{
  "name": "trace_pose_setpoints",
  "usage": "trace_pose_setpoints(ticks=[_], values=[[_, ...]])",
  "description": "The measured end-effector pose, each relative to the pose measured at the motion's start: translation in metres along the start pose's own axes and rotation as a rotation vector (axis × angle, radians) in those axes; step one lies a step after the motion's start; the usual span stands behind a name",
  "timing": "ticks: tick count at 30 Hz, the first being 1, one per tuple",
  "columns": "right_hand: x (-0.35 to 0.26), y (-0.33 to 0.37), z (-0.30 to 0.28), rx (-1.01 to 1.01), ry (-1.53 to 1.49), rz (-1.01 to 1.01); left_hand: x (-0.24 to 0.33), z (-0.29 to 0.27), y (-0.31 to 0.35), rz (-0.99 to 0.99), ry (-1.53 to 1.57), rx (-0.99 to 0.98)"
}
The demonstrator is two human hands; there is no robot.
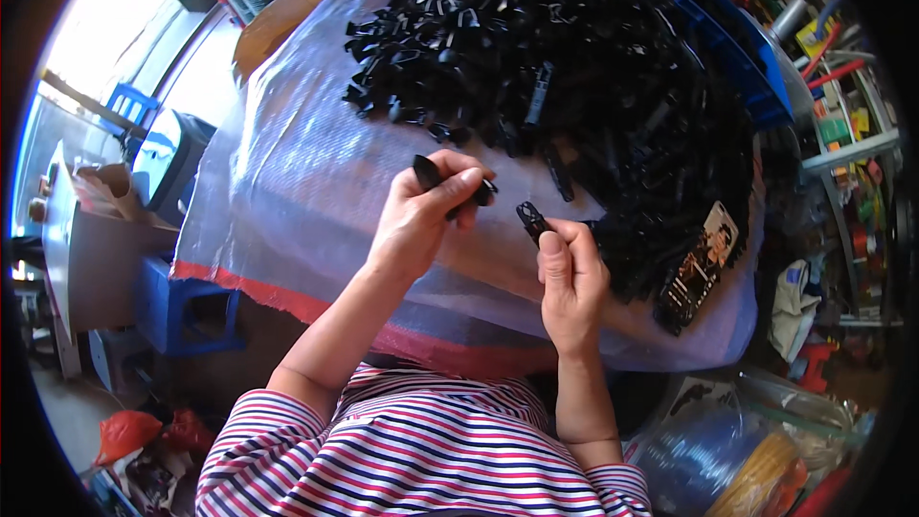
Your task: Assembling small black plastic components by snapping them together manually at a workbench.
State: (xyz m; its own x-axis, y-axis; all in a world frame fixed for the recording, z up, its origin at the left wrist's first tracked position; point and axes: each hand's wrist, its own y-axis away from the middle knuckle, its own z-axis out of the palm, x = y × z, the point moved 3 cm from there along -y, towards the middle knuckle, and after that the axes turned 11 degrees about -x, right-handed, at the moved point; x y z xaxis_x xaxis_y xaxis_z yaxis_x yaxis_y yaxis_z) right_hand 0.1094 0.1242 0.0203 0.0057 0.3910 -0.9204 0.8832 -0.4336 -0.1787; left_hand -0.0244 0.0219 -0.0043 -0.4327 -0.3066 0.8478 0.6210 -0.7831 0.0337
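Note:
Above a woven plastic sheet (297, 163), my left hand (407, 215) is closed around black plastic pieces (428, 172); their ends stick out on both sides of the fingers. To its right, my right hand (574, 278) pinches a small black plastic part (530, 218) between thumb and fingers, its openwork end pointing up and left. The two hands are apart. Beyond them spreads a large heap of black plastic parts (574, 48), glossy and tangled. A single long black piece (559, 172) lies at the heap's near edge, between the hands.
A flat phone-shaped object (704, 268) with a gold picture rests at the heap's right. A blue crate (742, 48) stands behind. At left are a blue stool (187, 306) and a table (105, 258); cluttered shelves (852, 163) and a clear plastic bag (699, 450) are at right.

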Motion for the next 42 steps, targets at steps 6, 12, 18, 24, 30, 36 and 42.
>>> trace_pose_setpoints(ticks=[6,12,18,24,30,36,42], values=[[-0.003,-0.002,0.005,-0.052,-0.017,-0.049,-0.001,0.005,0.005,0.027,-0.026,-0.038],[-0.004,-0.006,0.007,-0.049,0.026,-0.074,-0.001,0.010,0.008,0.041,-0.092,0.006],[-0.007,-0.008,0.008,-0.050,0.086,-0.062,0.001,0.012,0.010,0.092,-0.232,0.033],[-0.002,-0.010,0.022,-0.010,0.070,0.000,0.005,0.022,0.019,0.143,-0.479,0.061],[-0.022,-0.028,0.014,-0.113,0.229,-0.082,-0.007,0.018,0.020,0.076,0.098,-0.148],[0.007,-0.074,-0.019,-0.077,0.902,-0.153,0.021,-0.018,-0.012,0.170,0.243,-0.134],[0.000,-0.064,-0.013,-0.095,0.557,-0.195,0.055,-0.038,-0.040,0.348,-1.235,0.171]])
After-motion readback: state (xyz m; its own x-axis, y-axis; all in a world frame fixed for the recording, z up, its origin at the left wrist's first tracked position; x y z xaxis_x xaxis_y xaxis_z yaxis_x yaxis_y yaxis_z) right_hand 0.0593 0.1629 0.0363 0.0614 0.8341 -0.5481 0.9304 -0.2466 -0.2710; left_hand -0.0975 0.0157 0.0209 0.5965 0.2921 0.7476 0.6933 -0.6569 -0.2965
